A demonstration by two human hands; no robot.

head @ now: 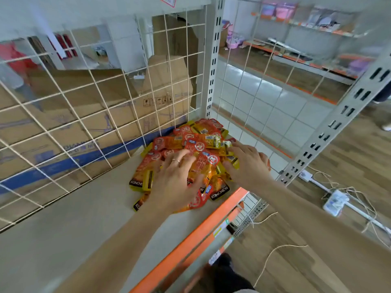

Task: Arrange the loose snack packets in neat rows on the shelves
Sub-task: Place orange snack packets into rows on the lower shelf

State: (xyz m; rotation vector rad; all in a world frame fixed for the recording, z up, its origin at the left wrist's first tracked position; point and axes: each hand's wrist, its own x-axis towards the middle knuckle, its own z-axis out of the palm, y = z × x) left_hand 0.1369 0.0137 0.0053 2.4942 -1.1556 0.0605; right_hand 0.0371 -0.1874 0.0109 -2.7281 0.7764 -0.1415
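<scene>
- Your left hand [175,180], fingers spread, is pressing the snack packets [198,142], frame centre.
- Your right hand [247,163], fingers straight, is bracing their right side.

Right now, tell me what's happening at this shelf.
A person has both hands on a heap of red and yellow packets piled in the far right corner of the shelf, by the wire mesh. The left hand lies spread on top; the right hand rests against the heap's right side. The packets lie in a loose pile, with no rows formed yet.
</scene>
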